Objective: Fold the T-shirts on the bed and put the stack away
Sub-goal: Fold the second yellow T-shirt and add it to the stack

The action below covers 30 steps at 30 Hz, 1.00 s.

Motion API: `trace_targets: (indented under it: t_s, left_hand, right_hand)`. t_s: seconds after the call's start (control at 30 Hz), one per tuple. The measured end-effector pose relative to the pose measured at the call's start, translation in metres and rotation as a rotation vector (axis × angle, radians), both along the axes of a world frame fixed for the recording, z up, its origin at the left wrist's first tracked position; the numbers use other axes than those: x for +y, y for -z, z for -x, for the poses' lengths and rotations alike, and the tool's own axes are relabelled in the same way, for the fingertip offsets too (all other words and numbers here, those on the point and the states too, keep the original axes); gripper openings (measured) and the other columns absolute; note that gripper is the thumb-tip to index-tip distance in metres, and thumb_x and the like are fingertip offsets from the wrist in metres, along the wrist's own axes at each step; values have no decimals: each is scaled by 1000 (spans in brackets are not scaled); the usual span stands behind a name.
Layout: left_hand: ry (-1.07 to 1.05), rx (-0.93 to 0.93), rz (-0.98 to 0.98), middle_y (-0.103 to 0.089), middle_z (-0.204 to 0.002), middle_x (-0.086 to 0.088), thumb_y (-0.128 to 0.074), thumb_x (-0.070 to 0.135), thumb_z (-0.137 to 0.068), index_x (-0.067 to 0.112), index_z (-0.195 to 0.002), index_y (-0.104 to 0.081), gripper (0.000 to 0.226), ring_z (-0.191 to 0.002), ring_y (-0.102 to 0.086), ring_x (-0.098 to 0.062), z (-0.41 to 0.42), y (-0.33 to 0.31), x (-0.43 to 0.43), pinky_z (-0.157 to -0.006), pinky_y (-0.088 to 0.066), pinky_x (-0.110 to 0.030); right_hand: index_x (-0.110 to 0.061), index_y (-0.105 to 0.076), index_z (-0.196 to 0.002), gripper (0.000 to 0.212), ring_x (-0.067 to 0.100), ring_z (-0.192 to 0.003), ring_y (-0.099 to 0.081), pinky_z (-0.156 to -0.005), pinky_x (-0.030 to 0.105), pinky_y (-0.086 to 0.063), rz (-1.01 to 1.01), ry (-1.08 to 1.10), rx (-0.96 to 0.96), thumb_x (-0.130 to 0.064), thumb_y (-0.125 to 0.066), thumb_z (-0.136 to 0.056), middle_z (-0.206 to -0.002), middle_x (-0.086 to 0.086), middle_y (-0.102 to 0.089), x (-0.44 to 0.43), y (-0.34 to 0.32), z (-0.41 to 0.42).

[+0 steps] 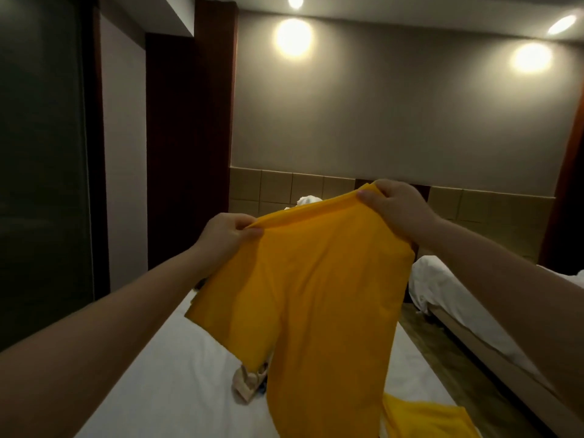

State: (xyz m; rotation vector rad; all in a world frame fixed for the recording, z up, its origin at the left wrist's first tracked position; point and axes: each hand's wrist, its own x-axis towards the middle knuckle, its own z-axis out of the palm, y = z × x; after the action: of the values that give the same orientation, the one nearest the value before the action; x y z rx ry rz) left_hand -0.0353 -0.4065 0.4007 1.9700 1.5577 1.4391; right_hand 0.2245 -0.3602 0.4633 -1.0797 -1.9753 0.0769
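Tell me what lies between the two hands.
Head view: the yellow T-shirt, its top edge stretched from left hand to right hand.

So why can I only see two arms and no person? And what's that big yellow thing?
The camera sits on the person's head and looks forward and down, so you see only their arms. There is just this one picture. The left hand and the right hand each pinch the top edge of a yellow T-shirt, holding it up over a white bed. On the bed lie another yellow cloth and a small beige thing, partly hidden, so I cannot tell what it is.
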Motion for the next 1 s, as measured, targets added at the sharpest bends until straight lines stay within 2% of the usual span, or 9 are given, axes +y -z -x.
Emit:
trace_targets:
  t_s: [0.2, 0.37, 0.47, 0.57, 0.63, 0.7, 0.83, 0.9, 1.0]
  left_hand:
    - [137, -125, 307, -54, -118, -6, -48, 22, -96, 31, -115, -52, 21, -102, -56, -28, -4, 10, -5, -91, -50, -47]
    - [40, -64, 214, -52, -128, -4, -41, 32, -98, 34, -106, -54, 15, -112, -52, -26, -24, 13, -9, -98, -46, -45]
    - [133, -58, 128, -53, -114, 6, -41, 42, -94, 35, -108, -54, 20, -100, -54, -14, -35, 14, -19, -83, -50, -30]
    - [236, -5, 131, -50, -101, 17, -48, 52, -83, 48, -103, -45, 20, -88, -54, -6, -44, 17, -25, -67, -47, -16]
    - [250, -6, 142, -54, -95, 18, -56, 50, -80, 46, -101, -48, 23, -90, -57, -9, -48, 22, -23, -73, -50, -21]
    - [243, -80, 114, -61, -85, 16, -59, 40, -85, 40, -90, -58, 5, -86, -61, -11, -50, 26, -25, -76, -53, -26]
    - [257, -321, 94, -68, -73, 15, -56, 29, -89, 35, -81, -63, 13, -75, -65, -9, -42, 32, -43, -62, -50, -21]
    - [252, -430, 108, -67, -74, 12, -53, 22, -90, 31, -81, -63, 17, -75, -64, -12, -35, 39, -55, -61, -49, -24]
    - [233, -441, 135, -69, -65, 11, -52, 17, -91, 28, -77, -65, 22, -65, -65, -7, -32, 60, -69, -58, -49, -22]
  right_hand:
    - [-17, -57, -106, 24, 7, -79, -49, -64, 17, -38, 172, -67, -25, -36, -49, -94, -86, -7, -52, -16, 10, 7]
    - [-15, -58, -116, 34, 12, -93, -48, -78, 25, -36, 58, -22, -214, -38, -52, -92, -102, -2, -52, -32, 17, 22]
    - [-16, -58, -120, 38, 15, -98, -50, -81, 27, -37, 61, -42, -230, -40, -53, -91, -103, -4, -51, -41, 22, 31]
    - [-18, -62, -114, 36, 11, -92, -52, -69, 17, -39, 86, -93, -241, -43, -55, -89, -98, -7, -53, -49, 29, 43]
    - [-20, -64, -109, 33, 9, -85, -53, -66, 12, -37, 89, -130, -254, -44, -56, -88, -94, -8, -56, -54, 34, 50]
    - [-25, -63, -104, 27, 9, -85, -55, -69, 14, -41, 92, -156, -239, -45, -59, -86, -94, -9, -59, -57, 39, 54]
    - [-40, -48, -98, 30, 7, -87, -60, -70, 19, -54, 259, -294, -34, -38, -69, -78, -96, -18, -56, -71, 63, 37]
    - [-37, -52, -95, 29, 9, -85, -62, -71, 21, -56, 305, -354, 34, -33, -72, -75, -97, -13, -59, -80, 89, 23]
    - [-30, -60, -88, 26, 11, -82, -62, -75, 28, -55, 337, -375, 18, -46, -66, -68, -87, -5, -64, -92, 128, 11]
